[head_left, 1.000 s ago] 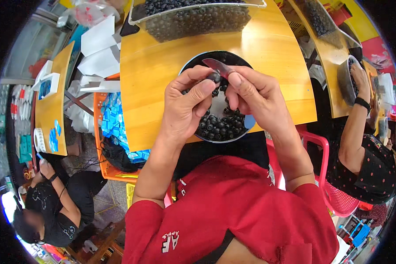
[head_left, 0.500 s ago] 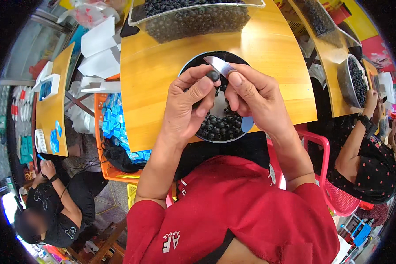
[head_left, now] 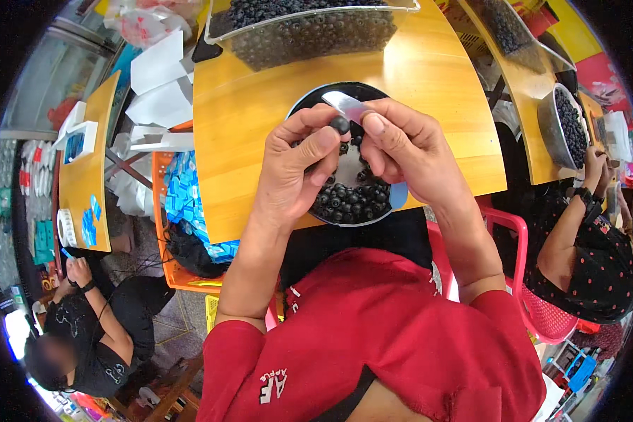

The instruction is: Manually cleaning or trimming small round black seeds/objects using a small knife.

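My left hand (head_left: 295, 151) pinches a black, round, bead-like ball (head_left: 340, 125) between thumb and fingertips. My right hand (head_left: 408, 144) is closed on a small knife; its short, shiny blade (head_left: 342, 103) points to the left, just above the ball. The knife's grip is hidden in my fingers. Both hands are above a round bowl (head_left: 304, 100) near the table's front edge. Several more of the dark balls (head_left: 352, 204) lie in the bowl, heaped at its near side, with its pale bottom showing in the middle. A light blue piece (head_left: 399, 195) sits at the bowl's right rim.
On the wooden table (head_left: 253, 126), a clear bin (head_left: 309, 42) of dark balls stands at the far side. An orange crate (head_left: 160, 232) with blue packets is at the left. One person (head_left: 95, 320) sits at left, another (head_left: 570, 260) at right beside a metal bowl (head_left: 552, 130).
The knife blade has tipped slightly and shifted a little left over the ball. Both hands stay in nearly the same place, still holding the ball and the knife.
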`<state>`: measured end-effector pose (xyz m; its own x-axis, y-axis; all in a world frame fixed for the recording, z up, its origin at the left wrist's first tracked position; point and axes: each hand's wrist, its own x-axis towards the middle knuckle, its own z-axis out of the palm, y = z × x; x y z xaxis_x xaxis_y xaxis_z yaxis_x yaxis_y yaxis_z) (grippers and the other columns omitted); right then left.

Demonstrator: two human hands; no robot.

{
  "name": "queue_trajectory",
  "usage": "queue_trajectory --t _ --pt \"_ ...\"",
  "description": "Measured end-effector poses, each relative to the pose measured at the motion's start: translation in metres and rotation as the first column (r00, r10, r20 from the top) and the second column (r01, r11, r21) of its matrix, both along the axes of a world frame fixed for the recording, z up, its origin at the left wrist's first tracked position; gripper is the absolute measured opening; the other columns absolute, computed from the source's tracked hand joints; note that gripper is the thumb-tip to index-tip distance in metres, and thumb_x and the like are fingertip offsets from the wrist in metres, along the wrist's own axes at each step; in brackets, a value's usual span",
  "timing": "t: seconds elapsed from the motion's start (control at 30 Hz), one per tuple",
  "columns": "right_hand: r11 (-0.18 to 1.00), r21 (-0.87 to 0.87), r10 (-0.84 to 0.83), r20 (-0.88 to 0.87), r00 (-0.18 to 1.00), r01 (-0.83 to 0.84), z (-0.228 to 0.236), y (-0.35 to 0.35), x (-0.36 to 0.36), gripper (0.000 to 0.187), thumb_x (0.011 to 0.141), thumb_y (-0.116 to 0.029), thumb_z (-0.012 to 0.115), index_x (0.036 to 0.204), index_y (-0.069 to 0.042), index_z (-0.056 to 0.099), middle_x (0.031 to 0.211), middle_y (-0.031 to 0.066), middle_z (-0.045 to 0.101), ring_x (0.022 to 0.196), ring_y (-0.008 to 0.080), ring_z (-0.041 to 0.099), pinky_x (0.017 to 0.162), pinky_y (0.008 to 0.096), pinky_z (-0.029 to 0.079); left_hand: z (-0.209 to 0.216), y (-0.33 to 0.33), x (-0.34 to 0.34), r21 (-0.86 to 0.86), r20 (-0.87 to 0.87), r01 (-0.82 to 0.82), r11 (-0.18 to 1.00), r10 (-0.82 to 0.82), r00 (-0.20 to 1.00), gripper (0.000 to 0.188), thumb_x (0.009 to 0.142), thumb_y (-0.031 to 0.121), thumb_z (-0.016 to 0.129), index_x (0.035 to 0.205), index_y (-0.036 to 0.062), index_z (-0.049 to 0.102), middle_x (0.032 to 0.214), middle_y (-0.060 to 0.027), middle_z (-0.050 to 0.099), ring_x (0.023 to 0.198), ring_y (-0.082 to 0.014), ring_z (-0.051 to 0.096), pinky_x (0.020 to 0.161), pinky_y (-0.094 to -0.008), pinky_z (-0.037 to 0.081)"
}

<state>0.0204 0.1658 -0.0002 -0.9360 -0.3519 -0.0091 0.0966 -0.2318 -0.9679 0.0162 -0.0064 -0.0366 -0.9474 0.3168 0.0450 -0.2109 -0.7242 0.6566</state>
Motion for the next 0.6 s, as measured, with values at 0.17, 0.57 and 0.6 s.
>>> queue_trajectory --t 0.17,0.57,0.6 --pt "0.995 0.100 0.025 -0.006 1.000 -0.024 0.013 0.001 0.003 0.029 0.096 -0.025 0.045 0.113 -0.006 0.058 0.058 -0.0024 0.049 0.045 -0.0003 0.035 0.040 0.0165 0.023 0.005 -0.001 0.000 -0.067 0.024 -0.052 0.996 0.054 0.998 0.017 0.081 0.004 0.066 0.098 0.0038 0.065 0.084 -0.0079 0.065 0.049 -0.0057 0.045 0.040 -0.0165 0.032" --pt "0.982 0.189 0.010 -0.092 0.996 0.007 0.010 -0.002 0.003 0.032 0.097 -0.023 0.043 0.120 -0.005 0.056 0.057 -0.0038 0.048 0.046 0.0001 0.035 0.041 0.0165 0.025 0.014 0.008 0.009 -0.309 -0.071 -0.287 0.907 0.279 0.958 0.013 0.079 0.000 0.067 0.092 0.0013 0.064 0.074 -0.0007 0.059 0.048 -0.0047 0.046 0.039 -0.0168 0.032" --pt "0.987 0.161 0.029 -0.056 0.998 -0.020 0.008 0.000 0.001 0.031 0.097 -0.025 0.043 0.113 -0.003 0.058 0.058 -0.0030 0.049 0.047 0.0009 0.038 0.042 0.0170 0.028 0.013 0.007 0.009 -0.283 -0.038 -0.270 0.920 0.271 0.962 0.015 0.079 0.001 0.066 0.094 0.0012 0.064 0.074 -0.0008 0.060 0.048 -0.0047 0.046 0.039 -0.0167 0.032"
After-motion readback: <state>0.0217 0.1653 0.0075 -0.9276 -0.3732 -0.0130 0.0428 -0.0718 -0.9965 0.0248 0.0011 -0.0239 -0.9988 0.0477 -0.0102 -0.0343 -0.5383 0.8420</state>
